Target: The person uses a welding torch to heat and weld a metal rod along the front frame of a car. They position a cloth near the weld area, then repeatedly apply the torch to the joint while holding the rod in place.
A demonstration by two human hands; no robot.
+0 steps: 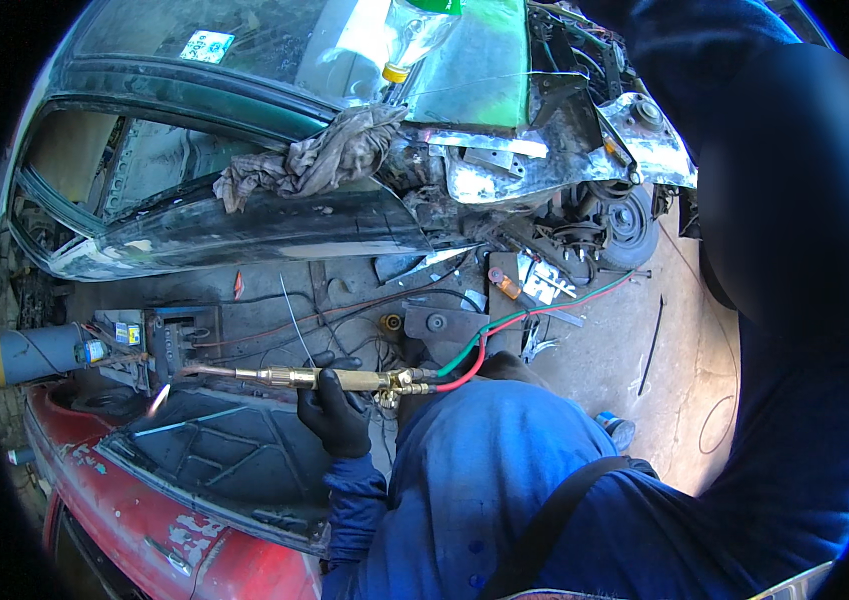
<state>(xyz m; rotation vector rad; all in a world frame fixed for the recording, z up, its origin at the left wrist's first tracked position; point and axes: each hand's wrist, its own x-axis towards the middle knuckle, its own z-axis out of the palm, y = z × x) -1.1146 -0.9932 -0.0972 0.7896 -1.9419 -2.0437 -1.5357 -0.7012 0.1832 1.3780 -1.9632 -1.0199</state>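
My left hand [333, 412], in a black glove, is closed around the brass handle of a gas torch [290, 377]. Its copper-coloured nozzle reaches left, and a small bright flame [158, 400] shows just below the tip. A thin metal rod [295, 315] sticks up from the same hand. From the torch's right end run a red hose [475, 368] and a green hose [460, 358]. On the right side a blue sleeve [805, 430] is raised and bent, partly blurred; my right hand does not show.
A stripped car body [275, 235] with a grey rag [330, 155] and a plastic bottle [410, 45] on it stands ahead. Left are a grey cylinder [45, 354] and a red car [145, 490]. A wheel [632, 228], tools and cables lie on the floor.
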